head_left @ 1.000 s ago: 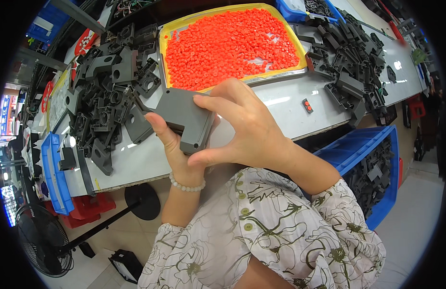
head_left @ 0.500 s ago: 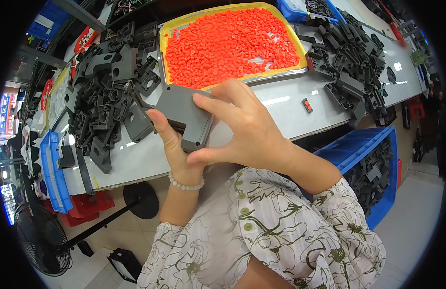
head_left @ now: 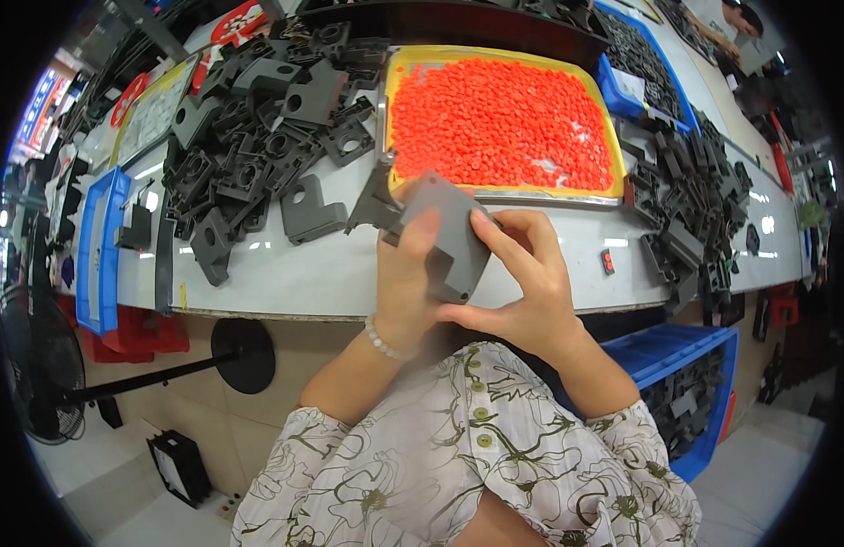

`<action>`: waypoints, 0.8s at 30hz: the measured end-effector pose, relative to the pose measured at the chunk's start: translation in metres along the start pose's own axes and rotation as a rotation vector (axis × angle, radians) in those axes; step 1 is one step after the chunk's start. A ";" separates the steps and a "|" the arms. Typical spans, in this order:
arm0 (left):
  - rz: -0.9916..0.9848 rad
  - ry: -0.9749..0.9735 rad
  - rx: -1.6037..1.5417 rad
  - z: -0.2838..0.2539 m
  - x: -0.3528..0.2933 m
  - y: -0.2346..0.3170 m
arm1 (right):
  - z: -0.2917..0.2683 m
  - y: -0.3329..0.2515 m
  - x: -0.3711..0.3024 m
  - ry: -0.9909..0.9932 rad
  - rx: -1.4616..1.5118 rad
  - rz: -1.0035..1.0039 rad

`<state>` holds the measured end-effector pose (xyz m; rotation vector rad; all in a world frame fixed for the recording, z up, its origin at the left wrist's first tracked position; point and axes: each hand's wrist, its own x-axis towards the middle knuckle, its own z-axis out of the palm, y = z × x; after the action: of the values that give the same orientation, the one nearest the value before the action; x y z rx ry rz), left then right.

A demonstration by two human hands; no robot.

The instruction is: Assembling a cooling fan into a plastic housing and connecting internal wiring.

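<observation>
A dark grey plastic housing (head_left: 451,232) is held between both hands above the table's front edge. My left hand (head_left: 406,287) grips its left side, thumb over the face and the other fingers mostly hidden. My right hand (head_left: 536,287) pinches the right side, its index finger on the top face and thumb at the lower corner. Beside the left fingers a smaller dark bracket-like piece (head_left: 378,199) sticks out; whether it is held or joined to the housing, I cannot tell. A flat grey part with a hole (head_left: 310,211) lies on the table to the left.
A yellow-edged tray (head_left: 613,155) of small red-orange caps (head_left: 495,118) stands behind the hands. Heaps of dark plastic parts flank it, left (head_left: 258,137) and right (head_left: 686,210). A small two-button piece (head_left: 608,262) lies right. Blue bins (head_left: 98,264) (head_left: 714,410) sit at both sides.
The view has shifted, so the table and tray appear lower and further right. Both hands still hold the housing, now turned more steeply, with the left thumb lying across its face.
</observation>
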<state>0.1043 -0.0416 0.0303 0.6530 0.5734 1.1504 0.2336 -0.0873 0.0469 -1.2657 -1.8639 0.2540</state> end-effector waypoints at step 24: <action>0.043 -0.092 -0.139 0.003 -0.012 0.008 | 0.010 0.004 -0.011 0.085 0.073 -0.086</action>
<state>0.0983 -0.0517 0.0391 0.5977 0.3984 1.1832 0.2308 -0.0920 0.0326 -1.1272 -1.8156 0.2165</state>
